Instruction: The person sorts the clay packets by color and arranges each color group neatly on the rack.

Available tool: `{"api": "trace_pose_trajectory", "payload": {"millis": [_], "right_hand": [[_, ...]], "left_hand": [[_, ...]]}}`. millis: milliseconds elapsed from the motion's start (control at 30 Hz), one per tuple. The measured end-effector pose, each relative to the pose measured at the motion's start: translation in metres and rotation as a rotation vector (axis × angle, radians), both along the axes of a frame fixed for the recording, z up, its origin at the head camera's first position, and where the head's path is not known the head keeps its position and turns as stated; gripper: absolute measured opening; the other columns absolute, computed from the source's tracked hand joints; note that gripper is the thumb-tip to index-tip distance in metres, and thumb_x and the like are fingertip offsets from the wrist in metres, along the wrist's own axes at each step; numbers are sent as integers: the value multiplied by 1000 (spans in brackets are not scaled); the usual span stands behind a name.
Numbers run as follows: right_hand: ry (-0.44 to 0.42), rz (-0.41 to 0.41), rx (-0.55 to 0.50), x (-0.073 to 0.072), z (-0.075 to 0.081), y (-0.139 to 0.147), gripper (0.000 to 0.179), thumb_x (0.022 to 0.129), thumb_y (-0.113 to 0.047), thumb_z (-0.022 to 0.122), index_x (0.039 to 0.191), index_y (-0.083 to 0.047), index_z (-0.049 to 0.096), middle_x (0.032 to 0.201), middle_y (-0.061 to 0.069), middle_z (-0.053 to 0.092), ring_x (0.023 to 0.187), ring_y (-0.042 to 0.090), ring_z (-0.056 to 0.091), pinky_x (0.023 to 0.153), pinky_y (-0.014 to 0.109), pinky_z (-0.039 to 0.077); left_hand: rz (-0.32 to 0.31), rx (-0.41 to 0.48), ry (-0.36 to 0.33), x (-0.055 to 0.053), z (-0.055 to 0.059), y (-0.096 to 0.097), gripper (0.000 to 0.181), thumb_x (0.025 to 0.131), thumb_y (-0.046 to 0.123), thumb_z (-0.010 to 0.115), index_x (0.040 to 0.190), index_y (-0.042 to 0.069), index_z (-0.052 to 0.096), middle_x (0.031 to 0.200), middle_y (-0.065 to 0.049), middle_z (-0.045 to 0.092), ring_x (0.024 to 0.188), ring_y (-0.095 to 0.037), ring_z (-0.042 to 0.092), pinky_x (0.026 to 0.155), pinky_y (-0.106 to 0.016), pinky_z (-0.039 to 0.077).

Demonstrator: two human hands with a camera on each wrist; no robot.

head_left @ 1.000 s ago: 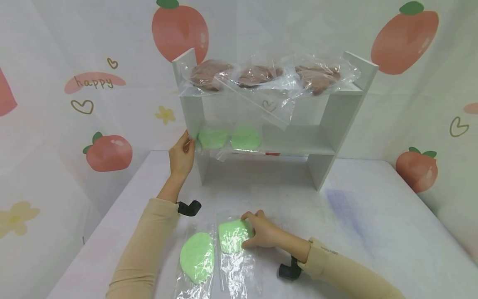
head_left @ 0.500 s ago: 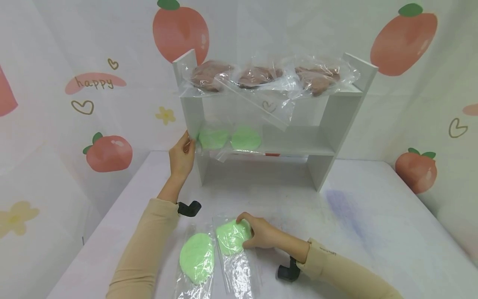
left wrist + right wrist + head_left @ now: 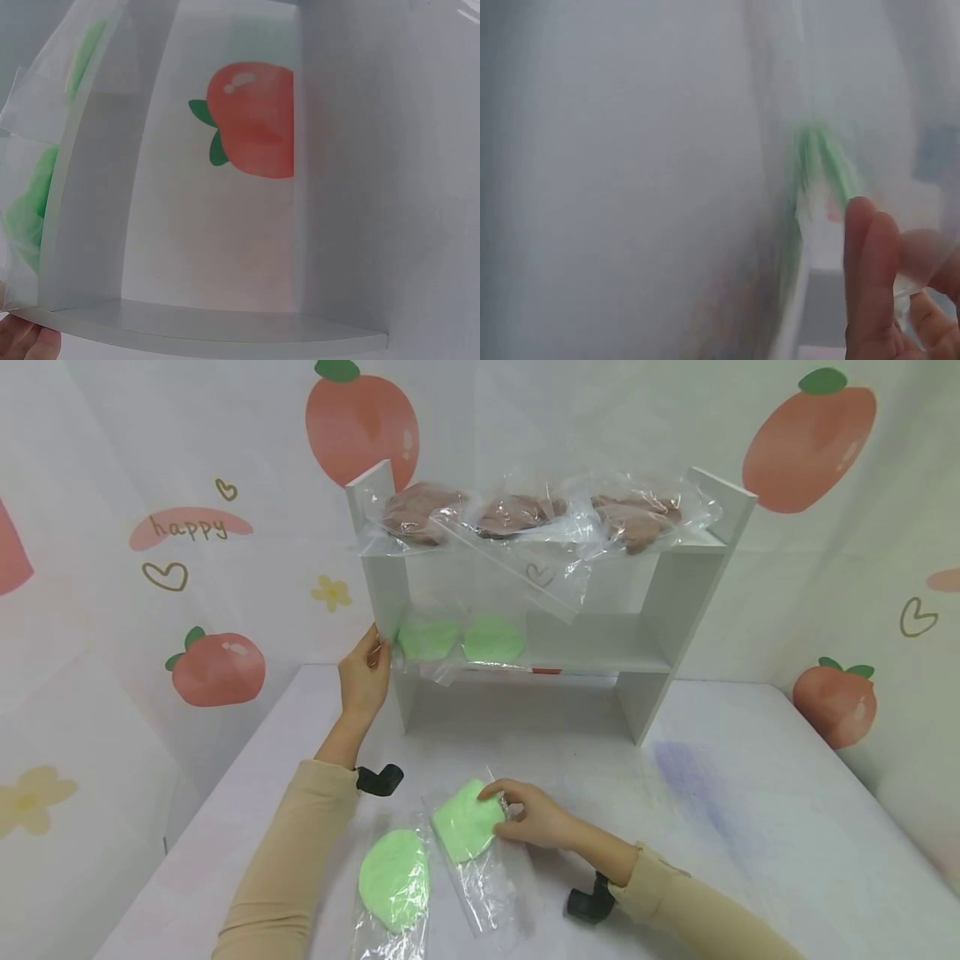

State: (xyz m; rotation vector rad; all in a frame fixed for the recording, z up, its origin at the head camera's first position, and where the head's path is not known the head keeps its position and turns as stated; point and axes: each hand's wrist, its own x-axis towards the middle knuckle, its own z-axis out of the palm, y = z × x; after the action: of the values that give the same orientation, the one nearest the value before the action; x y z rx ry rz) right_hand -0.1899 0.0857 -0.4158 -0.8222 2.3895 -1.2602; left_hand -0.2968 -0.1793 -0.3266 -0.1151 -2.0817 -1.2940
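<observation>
The right hand (image 3: 534, 817) pinches the bagged green pad (image 3: 467, 831), bag trailing toward the person; the left hand (image 3: 365, 675) grips the shelf's side panel (image 3: 378, 577).

The person wore 2 long tan sleeves (image 3: 292, 852). A small black camera mount (image 3: 378, 778) sat at each wrist, left and right (image 3: 590, 903).
</observation>
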Motion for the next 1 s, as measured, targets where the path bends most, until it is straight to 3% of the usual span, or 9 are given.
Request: {"api": "trace_pose_trajectory", "payload": {"millis": [267,433,1000], "right_hand": [[-116,-27,-126,-4,7,10,42,82,-4,65,122,-12,55,138,21,44,70,12,66,56,16,54],[-157,-57,-189,-7,13,16,44,82,-4,65,124,-12,53,126,23,44,58,9,59,51,14,48],[-96,-115,-247,-9,42,39,46,85,-12,67,127,-7,50,127,26,43,65,7,65,62,19,57]], "left_hand": [[-5,-4,17,-2,-2,-1,39,93,7,53,132,1,51,118,-27,61,104,-37,64,88,-40,56],[-7,-5,12,-2,-2,-1,39,94,7,53,132,1,50,119,-27,61,105,-37,64,88,-40,56],[-8,-2,24,-2,-2,-1,39,93,6,53,132,1,51,118,-27,61,105,-37,63,88,-41,56]]}}
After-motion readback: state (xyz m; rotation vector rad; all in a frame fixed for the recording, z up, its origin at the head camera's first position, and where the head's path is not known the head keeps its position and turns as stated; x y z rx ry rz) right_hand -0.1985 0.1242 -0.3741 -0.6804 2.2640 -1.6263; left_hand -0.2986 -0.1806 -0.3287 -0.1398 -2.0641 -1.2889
